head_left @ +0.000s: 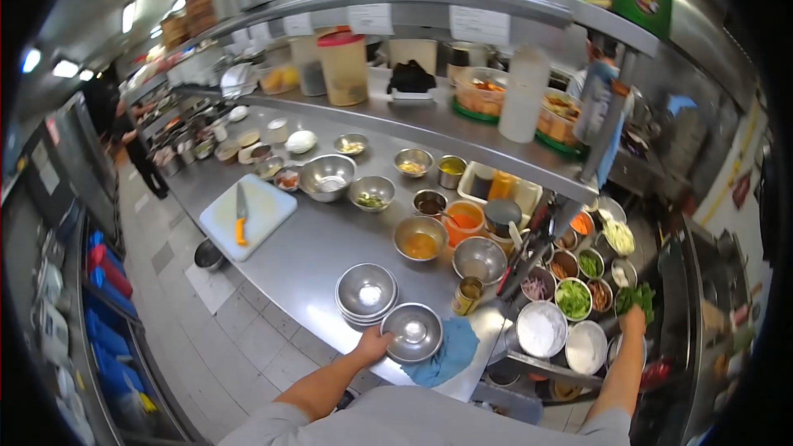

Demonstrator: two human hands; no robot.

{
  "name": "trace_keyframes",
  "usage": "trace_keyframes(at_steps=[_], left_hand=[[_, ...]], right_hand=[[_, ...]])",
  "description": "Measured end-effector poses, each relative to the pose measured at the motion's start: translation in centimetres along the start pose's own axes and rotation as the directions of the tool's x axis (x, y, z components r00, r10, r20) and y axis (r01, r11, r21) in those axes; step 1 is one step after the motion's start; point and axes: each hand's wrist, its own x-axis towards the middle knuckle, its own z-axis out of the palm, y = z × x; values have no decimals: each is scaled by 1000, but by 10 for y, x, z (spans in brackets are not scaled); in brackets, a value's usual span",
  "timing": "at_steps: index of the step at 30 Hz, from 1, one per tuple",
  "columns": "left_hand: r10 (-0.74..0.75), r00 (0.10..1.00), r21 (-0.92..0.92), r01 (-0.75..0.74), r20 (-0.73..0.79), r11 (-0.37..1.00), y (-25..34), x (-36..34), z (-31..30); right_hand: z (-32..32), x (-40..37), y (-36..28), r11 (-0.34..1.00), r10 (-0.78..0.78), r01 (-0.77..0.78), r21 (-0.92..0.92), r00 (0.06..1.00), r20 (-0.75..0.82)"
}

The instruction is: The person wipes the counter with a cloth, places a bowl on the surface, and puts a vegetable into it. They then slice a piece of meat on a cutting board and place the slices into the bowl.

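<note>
The left hand (373,343) grips the rim of a steel bowl (413,332), which sits on a blue cloth (453,357) at the near edge of the steel counter (306,252). The right hand (634,322) is sunk in leafy greens (636,296), and I cannot tell how far it is open. Farther along the counter lies a cutting board (266,205) with a knife (240,216), beside a tiled floor (239,339).

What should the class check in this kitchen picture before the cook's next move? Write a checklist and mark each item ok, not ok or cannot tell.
1. Left hand is on the rim of the steel bowl: ok.
2. Steel bowl sits level, partly on the blue cloth near the counter edge: cannot tell.
3. Right hand has reached the green herbs: ok. Whether it has closed on them: cannot tell.
4. Knife lies flat on the cutting board, far from both hands: ok.
5. Can stands upright beside the steel bowl: ok.
</note>
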Motion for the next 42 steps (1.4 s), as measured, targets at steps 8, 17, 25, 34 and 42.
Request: trace_keyframes(at_steps=[8, 17, 25, 34, 42], left_hand=[[42, 999, -24, -43, -24, 999, -1, -3, -1], [18, 1000, 8, -18, -24, 1000, -2, 1, 1], [-1, 1000, -82, 2, 9, 997, -11, -1, 7], [-199, 979, -264, 204, 44, 943, 61, 6, 30], [-225, 945, -354, 300, 239, 886, 142, -7, 45]], right_hand=[[-54, -15, -31, 994, -63, 95, 57, 908, -413], [-23, 10, 15, 964, -94, 182, 194, 916, -391], [-43, 46, 67, 862, 184, 169, 478, 774, -606], [-84, -116, -93, -347, 90, 124, 930, 991, -99], [-6, -271, -237, 94, -518, 70, 993, 855, -11]])
